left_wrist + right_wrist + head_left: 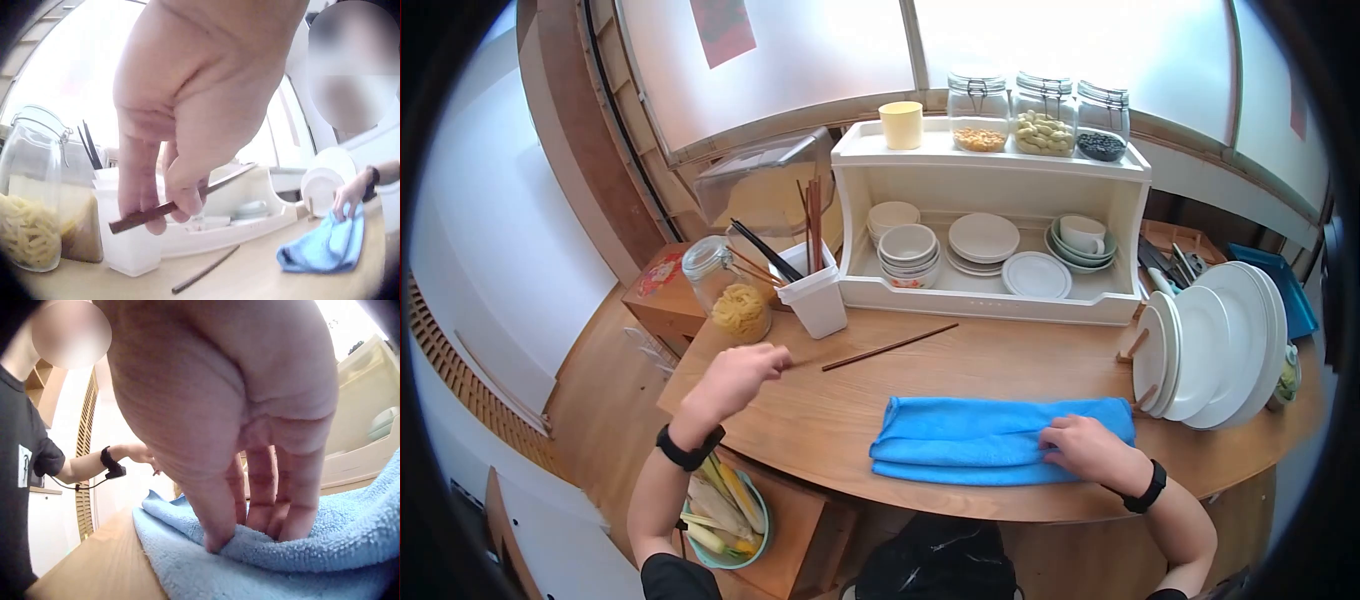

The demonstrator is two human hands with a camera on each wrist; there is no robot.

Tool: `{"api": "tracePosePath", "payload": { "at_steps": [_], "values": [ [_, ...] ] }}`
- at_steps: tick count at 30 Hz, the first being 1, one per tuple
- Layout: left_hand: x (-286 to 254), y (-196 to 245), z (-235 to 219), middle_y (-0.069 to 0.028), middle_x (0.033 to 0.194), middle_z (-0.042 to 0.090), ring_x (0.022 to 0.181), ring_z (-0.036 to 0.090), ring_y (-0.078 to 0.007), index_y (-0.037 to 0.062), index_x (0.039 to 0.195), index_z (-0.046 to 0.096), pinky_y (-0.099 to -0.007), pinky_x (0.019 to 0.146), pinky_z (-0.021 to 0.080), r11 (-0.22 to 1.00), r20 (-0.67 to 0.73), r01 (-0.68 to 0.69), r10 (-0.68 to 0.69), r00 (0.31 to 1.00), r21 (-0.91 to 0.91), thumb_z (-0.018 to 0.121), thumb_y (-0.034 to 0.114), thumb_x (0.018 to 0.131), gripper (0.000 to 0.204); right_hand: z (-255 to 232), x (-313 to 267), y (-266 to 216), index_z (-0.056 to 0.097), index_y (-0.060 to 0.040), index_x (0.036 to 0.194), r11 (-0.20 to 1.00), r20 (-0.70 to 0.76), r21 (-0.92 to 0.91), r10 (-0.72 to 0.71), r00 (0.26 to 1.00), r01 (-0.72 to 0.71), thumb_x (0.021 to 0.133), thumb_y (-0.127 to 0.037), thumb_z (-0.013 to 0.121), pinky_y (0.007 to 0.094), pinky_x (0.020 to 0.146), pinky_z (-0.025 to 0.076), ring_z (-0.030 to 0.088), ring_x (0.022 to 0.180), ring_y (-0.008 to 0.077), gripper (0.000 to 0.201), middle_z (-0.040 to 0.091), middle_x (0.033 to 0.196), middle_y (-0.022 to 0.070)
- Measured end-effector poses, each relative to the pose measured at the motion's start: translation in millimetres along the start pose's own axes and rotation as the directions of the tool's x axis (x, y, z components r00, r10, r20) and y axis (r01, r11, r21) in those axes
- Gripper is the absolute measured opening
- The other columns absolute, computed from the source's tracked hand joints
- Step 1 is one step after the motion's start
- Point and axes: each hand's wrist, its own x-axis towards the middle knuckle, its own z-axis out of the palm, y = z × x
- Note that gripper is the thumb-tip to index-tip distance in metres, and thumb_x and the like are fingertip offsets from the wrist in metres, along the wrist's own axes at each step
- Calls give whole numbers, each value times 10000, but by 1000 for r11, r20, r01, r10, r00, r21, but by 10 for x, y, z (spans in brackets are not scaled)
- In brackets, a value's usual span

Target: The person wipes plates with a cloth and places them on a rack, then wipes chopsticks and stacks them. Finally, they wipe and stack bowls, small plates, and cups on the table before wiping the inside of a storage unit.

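My left hand [742, 380] is over the table's left side, pinching a brown chopstick [139, 219] between thumb and fingers. On the wood just right of it lies a second brown chopstick [890, 347], slanting towards the shelf. A folded blue towel [960, 432] is spread along the table's front edge. My right hand [1095, 450] is at the towel's right part, its thumb and fingertips gripping a fold of the cloth. Behind the left hand stands a white holder [816, 308] with dark and brown chopsticks upright in it.
Beside the holder is a glass jar of pasta [742, 312]. A white shelf [990, 305] with bowls and plates stands at the back, jars [1043, 130] on top. At right, white plates [1200, 350] stand in a rack. A basin of vegetables [765, 530] sits below left.
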Motion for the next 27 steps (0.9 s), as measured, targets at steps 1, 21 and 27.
{"api": "tracePosePath", "payload": {
  "at_steps": [1,21,27],
  "values": [
    [0,47,-147,-97,955,678,903,709,-239,64,1069,604,-343,740,569,986,-62,37,-48,997,-163,632,11,907,173,8,10,4,687,-44,986,1000,4,2,4,1000,-4,842,-157,733,458,799,541,656,918,365,189,667,946,152],
    [1446,215,50,-200,1183,557,1092,591,-368,-16,1323,482,-425,960,499,1000,-824,-22,-1,566,-16,625,-48,864,482,109,13,1,655,-41,964,998,-21,-68,-22,1000,20,853,-121,701,455,800,542,646,906,372,145,667,919,157],
    [1159,328,755,-196,1119,613,1028,630,-353,22,1158,592,-427,881,528,984,-141,-174,167,976,-38,632,72,905,261,114,33,18,643,-33,956,999,-20,-33,-34,999,33,848,-101,681,452,798,537,643,892,373,133,660,912,165]
  ]
}}
